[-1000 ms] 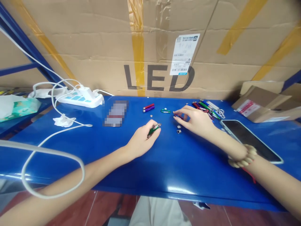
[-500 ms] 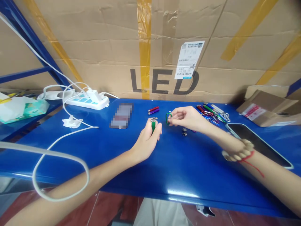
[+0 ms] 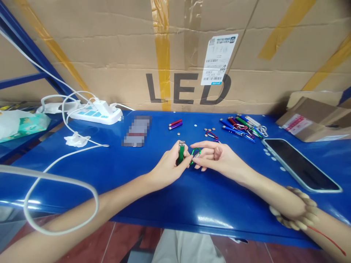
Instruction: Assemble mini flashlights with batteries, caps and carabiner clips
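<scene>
Power strip (image 3: pixel 94 116) sits on the table (image 3: pixel 164 204), well left of the left hand, probably back there to leave arm room. Left hand (image 3: pixel 170 162) is closed around a green tube (image 3: pixel 181 153), metal end up, seemingly so that end stays exposed. Red tube (image 3: pixel 175 122) and purple tube (image 3: pixel 175 126) lie beyond it. Right hand (image 3: pixel 223 157) pinches a green clip (image 3: pixel 195 149) by fingertips, likely because it's small. Hands nearly meet; can't tell if touching. Small discs (image 3: pixel 209 130) lie beyond the right hand; phone (image 3: pixel 301 164) right of it.
</scene>
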Available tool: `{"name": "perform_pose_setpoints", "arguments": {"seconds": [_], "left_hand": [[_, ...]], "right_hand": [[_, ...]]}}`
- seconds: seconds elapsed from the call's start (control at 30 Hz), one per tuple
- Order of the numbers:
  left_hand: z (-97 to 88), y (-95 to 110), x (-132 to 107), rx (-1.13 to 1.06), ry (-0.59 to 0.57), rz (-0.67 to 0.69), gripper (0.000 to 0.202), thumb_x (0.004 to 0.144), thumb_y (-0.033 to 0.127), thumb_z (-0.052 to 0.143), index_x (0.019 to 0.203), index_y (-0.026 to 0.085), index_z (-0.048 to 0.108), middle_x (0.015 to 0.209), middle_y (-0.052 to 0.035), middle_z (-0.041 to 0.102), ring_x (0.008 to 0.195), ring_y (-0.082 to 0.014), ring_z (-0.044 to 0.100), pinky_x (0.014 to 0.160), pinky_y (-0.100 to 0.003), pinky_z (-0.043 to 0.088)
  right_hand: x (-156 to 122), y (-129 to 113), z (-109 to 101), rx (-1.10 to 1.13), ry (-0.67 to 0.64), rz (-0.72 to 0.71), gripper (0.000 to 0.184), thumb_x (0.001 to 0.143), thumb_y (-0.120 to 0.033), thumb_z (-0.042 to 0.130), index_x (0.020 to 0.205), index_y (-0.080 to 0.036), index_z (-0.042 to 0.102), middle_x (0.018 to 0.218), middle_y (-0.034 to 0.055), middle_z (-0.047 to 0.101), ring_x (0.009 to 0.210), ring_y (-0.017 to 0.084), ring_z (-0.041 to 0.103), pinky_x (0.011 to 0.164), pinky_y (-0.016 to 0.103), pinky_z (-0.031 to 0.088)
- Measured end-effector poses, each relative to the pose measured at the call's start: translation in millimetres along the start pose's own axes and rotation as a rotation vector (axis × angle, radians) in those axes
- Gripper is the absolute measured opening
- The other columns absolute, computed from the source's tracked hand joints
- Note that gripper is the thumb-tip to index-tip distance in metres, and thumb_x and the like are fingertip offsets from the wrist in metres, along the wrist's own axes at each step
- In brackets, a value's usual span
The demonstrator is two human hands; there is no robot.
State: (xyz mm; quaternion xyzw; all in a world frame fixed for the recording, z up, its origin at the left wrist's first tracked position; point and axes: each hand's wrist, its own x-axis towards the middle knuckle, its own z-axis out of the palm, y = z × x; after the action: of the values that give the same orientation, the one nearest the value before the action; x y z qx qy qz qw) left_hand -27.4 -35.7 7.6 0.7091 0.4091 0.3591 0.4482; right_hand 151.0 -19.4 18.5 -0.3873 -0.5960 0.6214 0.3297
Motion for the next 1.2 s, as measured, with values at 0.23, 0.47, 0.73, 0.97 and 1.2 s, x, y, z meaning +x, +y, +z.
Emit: {"name": "perform_pose_setpoints", "arguments": {"seconds": [0.23, 0.47, 0.73, 0.97, 1.2], "left_hand": [[3.4, 3, -1, -0.196, 0.079, -0.022, 0.021, 0.086, 0.023, 0.048, 0.077, 0.021, 0.029, 0.069, 0.0068, 0.043, 0.058, -0.0056, 0.042, 0.058, -0.021, 0.036], [3.0, 3, 1, -0.238, 0.151, -0.015, 0.024, 0.086, 0.023, 0.051, 0.076, 0.021, 0.029, 0.071, 0.0056, 0.046, 0.064, -0.0064, 0.047, 0.059, -0.02, 0.036], [1.8, 6, -1, -0.169, 0.149, 0.031, 0.024, 0.085, 0.022, 0.051, 0.075, 0.021, 0.029, 0.07, 0.006, 0.043, 0.063, -0.0068, 0.041, 0.062, -0.021, 0.037], [0.4, 8, 0, 0.068, 0.141, 0.048, 0.022, 0.083, 0.023, 0.052, 0.075, 0.021, 0.031, 0.068, 0.0055, 0.045, 0.06, -0.0076, 0.042, 0.06, -0.021, 0.037], [0.4, 2, 2, 0.097, 0.029, 0.012, 0.02, 0.084, 0.02, 0.047, 0.075, 0.021, 0.03, 0.067, 0.0062, 0.041, 0.058, -0.0073, 0.04, 0.059, -0.021, 0.035]], "right_hand": [[-5, -2, -5, -0.305, -0.046, -0.245, 0.03, 0.078, -0.031, 0.065, 0.104, -0.017, 0.069, 0.083, 0.0045, 0.068, 0.061, 0.01, 0.063, 0.054, 0.023, 0.055], [-6, -1, -10, -0.67, 0.07, -0.553, 0.038, 0.085, -0.024, 0.058, 0.123, -0.02, 0.059, 0.094, 0.0052, 0.068, 0.068, 0.01, 0.063, 0.064, 0.023, 0.055], [-7, -5, -8, -0.69, 0.009, -0.554, 0.026, 0.081, -0.028, 0.063, 0.104, -0.017, 0.067, 0.088, 0.0056, 0.064, 0.062, 0.009, 0.058, 0.056, 0.021, 0.052], [-7, 1, -6, -0.933, 0.086, -0.684, 0.014, 0.08, -0.025, 0.062, 0.089, -0.019, 0.071, 0.084, 0.0056, 0.059, 0.076, 0.015, 0.057, 0.067, 0.027, 0.05], [-6, 11, -1, -1.107, -0.037, -0.608, 0.021, 0.089, -0.029, 0.051, 0.086, -0.016, 0.068, 0.072, 0.0031, 0.059, 0.063, 0.012, 0.057, 0.059, 0.023, 0.046]]}}
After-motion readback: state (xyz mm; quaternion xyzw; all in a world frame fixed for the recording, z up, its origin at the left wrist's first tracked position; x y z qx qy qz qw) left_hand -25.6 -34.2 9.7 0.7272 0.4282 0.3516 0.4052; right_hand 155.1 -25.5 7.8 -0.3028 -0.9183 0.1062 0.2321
